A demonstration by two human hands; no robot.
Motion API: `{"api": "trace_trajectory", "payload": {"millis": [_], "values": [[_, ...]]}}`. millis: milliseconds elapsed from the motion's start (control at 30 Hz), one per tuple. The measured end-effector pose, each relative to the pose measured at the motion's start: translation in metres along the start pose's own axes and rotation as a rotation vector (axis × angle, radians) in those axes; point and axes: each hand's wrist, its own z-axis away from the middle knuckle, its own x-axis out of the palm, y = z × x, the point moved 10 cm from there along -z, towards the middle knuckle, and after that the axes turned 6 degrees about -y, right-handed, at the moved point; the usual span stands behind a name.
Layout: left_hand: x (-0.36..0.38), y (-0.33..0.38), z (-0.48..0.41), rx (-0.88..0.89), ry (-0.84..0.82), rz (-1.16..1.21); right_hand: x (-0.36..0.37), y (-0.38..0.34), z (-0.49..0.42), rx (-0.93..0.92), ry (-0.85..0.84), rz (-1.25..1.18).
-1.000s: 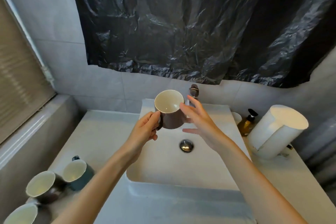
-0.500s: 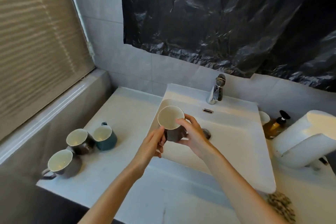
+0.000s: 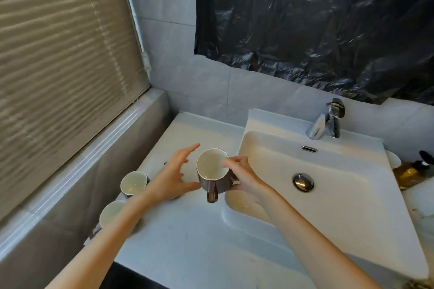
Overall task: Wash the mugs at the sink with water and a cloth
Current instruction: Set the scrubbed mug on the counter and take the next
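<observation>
At the lower left of the frame, the farther mug [image 3: 133, 182] and the nearer mug [image 3: 112, 212] stand on the white counter [image 3: 187, 241], partly hidden behind my left forearm. My left hand [image 3: 172, 179] is open with the fingers straight and spread. Its thumb tip is just beside the brown mug [image 3: 212, 171]; I cannot tell if it touches. This mug is in the middle of the frame, upright, with the handle toward me, just left of the sink [image 3: 352, 213]. My right hand [image 3: 244, 177] pinches its rim with curled fingers. Further right are the drain plug [image 3: 303, 182], the tap [image 3: 325, 122] above it, and an amber bottle [image 3: 408, 172] at the right edge.
</observation>
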Motion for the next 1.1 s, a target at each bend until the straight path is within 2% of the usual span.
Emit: {"api": "trace_trajectory", "payload": {"millis": [167, 333, 467, 800, 1100], "values": [[-0.029, -0.047, -0.046, 0.047, -0.158, -0.083, 0.039, -0.004, -0.049, 0.047, 0.015, -0.015], [-0.042, -0.089, -0.089, 0.105, -0.293, 0.048, 0.058, -0.009, -0.105, 0.072, 0.146, -0.008], [-0.040, -0.123, -0.120, 0.095, -0.287, 0.082, 0.057, -0.008, -0.140, 0.078, 0.279, 0.029], [-0.005, -0.188, -0.178, 0.003, -0.227, 0.129, 0.037, 0.003, -0.196, 0.119, 0.420, 0.204], [0.020, -0.210, -0.196, -0.026, -0.230, 0.155, 0.024, 0.012, -0.224, 0.106, 0.438, 0.321]]}}
